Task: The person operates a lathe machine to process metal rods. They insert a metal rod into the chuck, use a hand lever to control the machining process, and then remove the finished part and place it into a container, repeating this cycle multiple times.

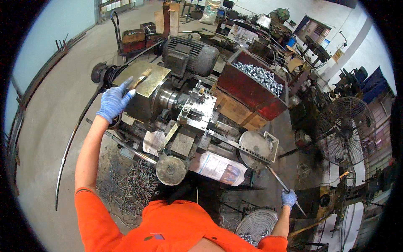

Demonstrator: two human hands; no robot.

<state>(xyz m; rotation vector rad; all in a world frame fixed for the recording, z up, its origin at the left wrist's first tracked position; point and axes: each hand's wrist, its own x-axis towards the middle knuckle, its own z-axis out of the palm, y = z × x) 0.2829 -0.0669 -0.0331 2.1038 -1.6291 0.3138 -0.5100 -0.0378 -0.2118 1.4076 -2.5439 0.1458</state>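
Observation:
My left hand, in a blue knitted glove, reaches over the lathe-like machine's headstock. Its finger and thumb are spread apart over a brass-coloured metal plate. A small brush with a wooden part lies on this plate, its handle end just between finger and thumb. Far to the right, my right hand, gloved the same way, is wrapped round a long metal lever running down from a bar with holes. Between the hands are the chuck and a metal tool block.
A red bin full of small shiny metal parts stands behind the machine, near a motor. Metal shavings cover the floor below. A perforated basket with metal parts sits near my right arm; a large fan stands right.

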